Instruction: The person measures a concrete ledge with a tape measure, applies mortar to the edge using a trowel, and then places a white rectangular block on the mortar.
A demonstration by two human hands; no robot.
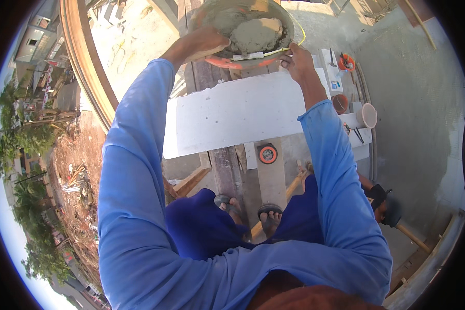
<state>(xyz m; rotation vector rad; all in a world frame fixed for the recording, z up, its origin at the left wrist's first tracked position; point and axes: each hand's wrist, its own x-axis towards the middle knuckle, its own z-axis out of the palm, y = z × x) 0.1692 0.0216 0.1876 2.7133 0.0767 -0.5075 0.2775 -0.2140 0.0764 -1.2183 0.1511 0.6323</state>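
Observation:
A round orange-rimmed bucket (227,63) of wet grey mortar (256,35) stands at the top, beyond a long white block (237,111). My left hand (205,42) is closed over the bucket's near left rim, its fingertips partly hidden against the mortar. At the near right rim my right hand (298,62) pinches a yellow cord (300,39) tied to the bucket. A white sleeve (248,56) on that cord lies along the near rim between my hands.
An orange-and-black tape measure (267,153) lies on a plank near my feet. Lower down at right are a co-worker's arm and a black-headed mallet (391,211). Small buckets (367,115) and tools stand beyond the block's right end. Curved timber (90,62) rises at left.

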